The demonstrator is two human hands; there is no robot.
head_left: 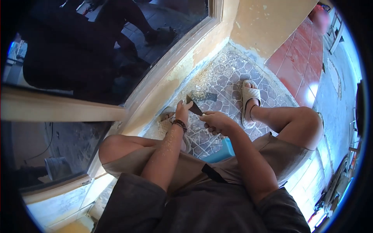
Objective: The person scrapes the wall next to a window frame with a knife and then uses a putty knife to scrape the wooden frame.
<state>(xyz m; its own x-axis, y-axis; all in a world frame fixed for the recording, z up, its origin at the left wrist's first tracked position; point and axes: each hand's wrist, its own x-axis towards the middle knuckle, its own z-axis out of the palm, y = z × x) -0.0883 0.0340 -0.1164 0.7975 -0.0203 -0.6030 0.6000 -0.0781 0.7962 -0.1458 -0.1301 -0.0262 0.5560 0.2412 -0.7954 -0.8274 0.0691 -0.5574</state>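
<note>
Head view: the right hand [218,122] is closed around the handle end of a dark scraper [195,108]; the left hand [182,111], partly curled, touches its blade. The scraper is held above the patterned floor [225,73], near scattered debris [200,92].

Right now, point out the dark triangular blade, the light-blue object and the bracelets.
Dark triangular blade [195,109]: head view, middle of its flat face.
Light-blue object [227,148]: head view, its upper visible part.
Bracelets [179,123]: head view, the band across the left wrist.
</note>
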